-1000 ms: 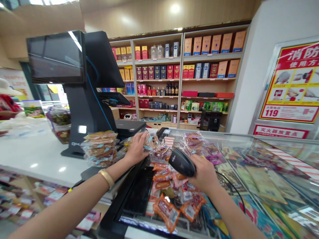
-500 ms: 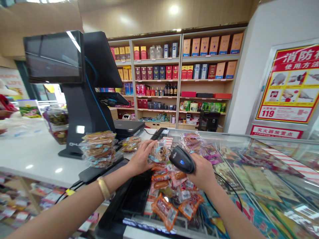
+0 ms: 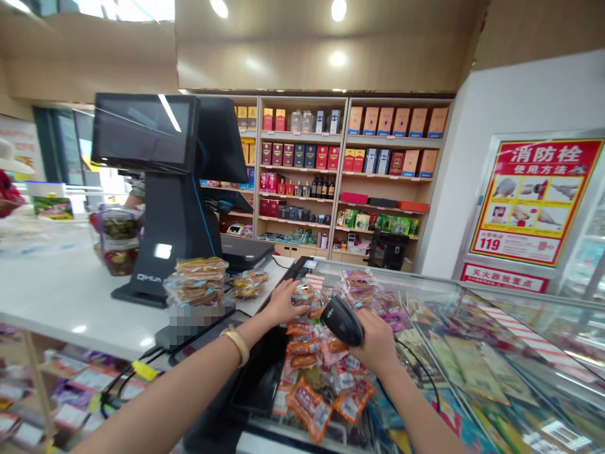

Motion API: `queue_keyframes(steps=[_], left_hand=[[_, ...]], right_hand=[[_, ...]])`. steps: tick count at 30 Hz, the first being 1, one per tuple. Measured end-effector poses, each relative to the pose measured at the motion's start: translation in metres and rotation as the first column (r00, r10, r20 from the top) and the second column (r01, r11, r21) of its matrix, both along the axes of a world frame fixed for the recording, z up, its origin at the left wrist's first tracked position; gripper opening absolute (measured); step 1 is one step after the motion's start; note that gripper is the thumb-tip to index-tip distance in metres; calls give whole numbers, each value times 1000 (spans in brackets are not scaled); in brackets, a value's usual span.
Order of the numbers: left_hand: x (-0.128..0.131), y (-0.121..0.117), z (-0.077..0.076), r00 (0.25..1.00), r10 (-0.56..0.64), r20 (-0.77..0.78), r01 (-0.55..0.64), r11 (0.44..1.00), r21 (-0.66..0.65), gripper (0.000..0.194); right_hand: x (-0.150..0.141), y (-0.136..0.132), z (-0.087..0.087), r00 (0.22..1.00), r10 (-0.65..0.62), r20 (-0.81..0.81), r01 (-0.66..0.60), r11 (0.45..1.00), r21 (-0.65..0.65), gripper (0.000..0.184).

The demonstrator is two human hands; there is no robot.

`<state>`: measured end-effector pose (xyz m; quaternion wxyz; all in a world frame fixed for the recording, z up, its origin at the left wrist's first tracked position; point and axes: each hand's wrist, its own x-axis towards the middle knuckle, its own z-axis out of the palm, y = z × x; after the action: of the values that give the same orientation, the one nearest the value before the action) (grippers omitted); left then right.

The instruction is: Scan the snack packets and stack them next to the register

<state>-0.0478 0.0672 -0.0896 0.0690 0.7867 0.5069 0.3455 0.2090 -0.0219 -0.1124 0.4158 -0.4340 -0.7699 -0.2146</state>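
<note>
My right hand [image 3: 375, 340] is closed round the handle of a black barcode scanner [image 3: 342, 320], whose head points to the left. My left hand [image 3: 283, 304], with a gold bangle at its wrist, grips a clear-wrapped snack packet [image 3: 307, 294] just beyond the scanner head. Part of that packet is hidden by my fingers. Below both hands, several orange-wrapped sausage snacks [image 3: 309, 403] lie on the glass-topped case. Further back on the glass sits another clear packet of brown snacks [image 3: 359, 285], with purple packets [image 3: 391, 310] beside it.
A stack of flat snack packets [image 3: 199, 280] stands on the white counter [image 3: 70, 293] by the register [image 3: 163, 221]. Another packet [image 3: 249, 284] lies right of the stack. The scanner's cable [image 3: 428, 369] loops right. Shelves [image 3: 300, 135] of boxed goods stand behind.
My view has tilted up and turned a little left. The packet in my left hand has tipped, and its barcode label no longer shows plainly. The scanner stays in my right hand.
</note>
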Motion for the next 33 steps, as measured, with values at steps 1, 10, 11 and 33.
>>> queue_keyframes(steps=[1,10,11,33], left_hand=[[-4,-8,1,1000,-30,4,30,999,31,67],[-79,-72,58,998,-52,-37,63,877,476,31],[-89,-75,68,999,6,-31,10,861,508,30],[-170,-106,133,748,566,-347,-576,813,86,40]], right_hand=[[0,0,-1,1000,1,15,-1,1000,-1,17],[-3,-24,-3,998,-49,31,51,997,-58,10],[-4,-29,-3,998,-54,31,55,997,-55,12],[14,-81,-43,950,-311,-24,311,950,-18,28]])
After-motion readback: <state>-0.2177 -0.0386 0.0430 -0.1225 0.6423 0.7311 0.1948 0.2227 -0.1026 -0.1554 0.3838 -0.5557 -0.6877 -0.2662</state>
